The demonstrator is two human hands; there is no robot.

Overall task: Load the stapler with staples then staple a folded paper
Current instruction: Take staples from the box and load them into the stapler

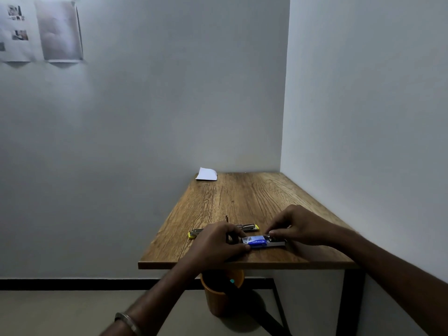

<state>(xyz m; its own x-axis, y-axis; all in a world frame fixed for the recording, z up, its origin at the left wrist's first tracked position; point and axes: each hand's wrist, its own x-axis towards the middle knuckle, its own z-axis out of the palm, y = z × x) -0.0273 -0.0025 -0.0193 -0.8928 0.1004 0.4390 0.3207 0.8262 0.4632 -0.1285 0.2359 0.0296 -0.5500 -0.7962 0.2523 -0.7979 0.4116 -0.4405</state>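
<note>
Nearest, just inside the near edge of the wooden table (254, 197), a small blue staple box (258, 241) lies with its long axis running left to right, and both hands are on it. The left hand (218, 243) clamps the box's left end between thumb and fingers, while the right hand (294, 226) pinches at its right end, where a pale inner tray seems to stick out; whether a strip of staples is already between those fingertips is too small to tell. Just beyond the left hand, the stapler (224, 231) lies open, stretched along roughly the same left-right line, a yellow tip at its left end. It is nearer the left hand, so staples drawn out on the right would likely have to travel left and slightly away. Far off, at the table's far left corner, sits the folded paper (206, 174), untouched.
</note>
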